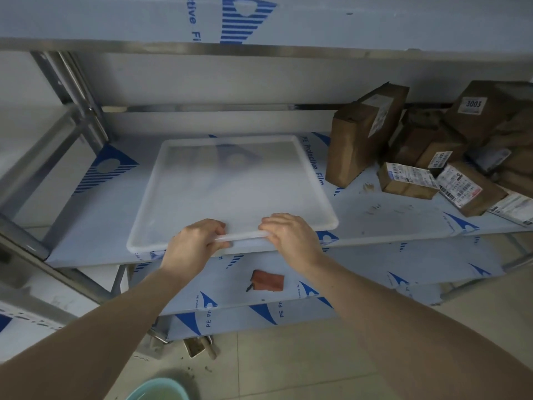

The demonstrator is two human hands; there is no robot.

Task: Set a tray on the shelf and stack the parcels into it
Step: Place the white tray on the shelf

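Gleaming film-covered steel shelf, tiled floor

Translucent tray flat on shelf, parcels beside

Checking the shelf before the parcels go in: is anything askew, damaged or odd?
The tray sits slightly skewed, its near rim over the shelf edge, gripped by both hands. The parcels lie in a jumbled heap, one leaning. Brown scraps lie beside them.

Count on the shelf
1 tray, 2 hands on it, roughly 6 brown parcels; pile overlaps, exact number unclear.
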